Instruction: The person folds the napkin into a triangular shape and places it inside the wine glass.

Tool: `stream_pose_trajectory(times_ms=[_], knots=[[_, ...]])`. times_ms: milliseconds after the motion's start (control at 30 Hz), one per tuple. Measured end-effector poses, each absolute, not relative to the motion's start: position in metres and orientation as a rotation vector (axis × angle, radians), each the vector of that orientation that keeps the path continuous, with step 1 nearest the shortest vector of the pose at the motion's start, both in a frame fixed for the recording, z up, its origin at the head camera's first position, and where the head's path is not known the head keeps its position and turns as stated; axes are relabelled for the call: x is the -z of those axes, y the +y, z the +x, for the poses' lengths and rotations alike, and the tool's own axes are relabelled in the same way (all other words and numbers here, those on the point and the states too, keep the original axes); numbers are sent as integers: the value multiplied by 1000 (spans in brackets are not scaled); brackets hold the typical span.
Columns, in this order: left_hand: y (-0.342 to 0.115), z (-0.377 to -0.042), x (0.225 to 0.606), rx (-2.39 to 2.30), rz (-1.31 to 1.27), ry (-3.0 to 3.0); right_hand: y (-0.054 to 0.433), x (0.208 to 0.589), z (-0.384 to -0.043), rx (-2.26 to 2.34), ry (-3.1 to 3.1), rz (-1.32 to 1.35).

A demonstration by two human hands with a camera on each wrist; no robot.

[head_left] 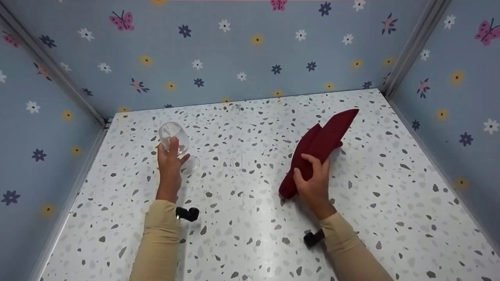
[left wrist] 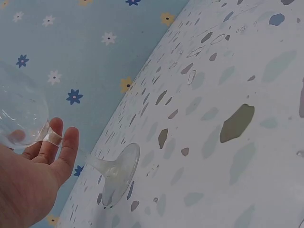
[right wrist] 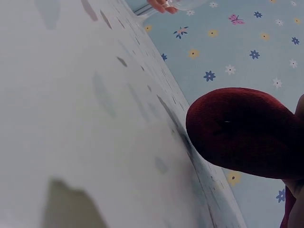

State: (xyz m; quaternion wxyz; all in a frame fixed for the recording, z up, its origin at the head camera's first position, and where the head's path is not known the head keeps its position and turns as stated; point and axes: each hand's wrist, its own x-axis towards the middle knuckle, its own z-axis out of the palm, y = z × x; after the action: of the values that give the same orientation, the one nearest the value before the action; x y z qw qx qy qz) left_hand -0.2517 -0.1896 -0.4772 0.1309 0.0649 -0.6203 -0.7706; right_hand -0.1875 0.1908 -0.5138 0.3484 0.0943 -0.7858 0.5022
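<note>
My left hand [head_left: 170, 168] holds a clear stemmed wine glass [head_left: 168, 129] by its bowl, at the left of the table. In the left wrist view, the fingers lie around the lower bowl and upper stem, and the round glass foot [left wrist: 121, 175] is close to the tabletop; whether it touches cannot be told. At the right, my right hand [head_left: 316, 185] grips a folded dark red cloth napkin [head_left: 326, 134], its pointed end toward the far right. The napkin's rounded lower end [right wrist: 237, 133] fills much of the right wrist view, where most of that hand is hidden.
The white speckled table [head_left: 242, 183] lies beneath both hands. A blue flowered back wall [head_left: 218, 47] and similar side panels enclose it, with grey metal posts [head_left: 414, 43] at the corners. Black wrist cameras [head_left: 188, 214] stick out from the sleeves.
</note>
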Motion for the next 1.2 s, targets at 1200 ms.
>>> stream_pose_trajectory(times_ms=[1200], knots=[[-154,-249,483,2219,174,-1797,182,496,-179,-1315,-1988,218]])
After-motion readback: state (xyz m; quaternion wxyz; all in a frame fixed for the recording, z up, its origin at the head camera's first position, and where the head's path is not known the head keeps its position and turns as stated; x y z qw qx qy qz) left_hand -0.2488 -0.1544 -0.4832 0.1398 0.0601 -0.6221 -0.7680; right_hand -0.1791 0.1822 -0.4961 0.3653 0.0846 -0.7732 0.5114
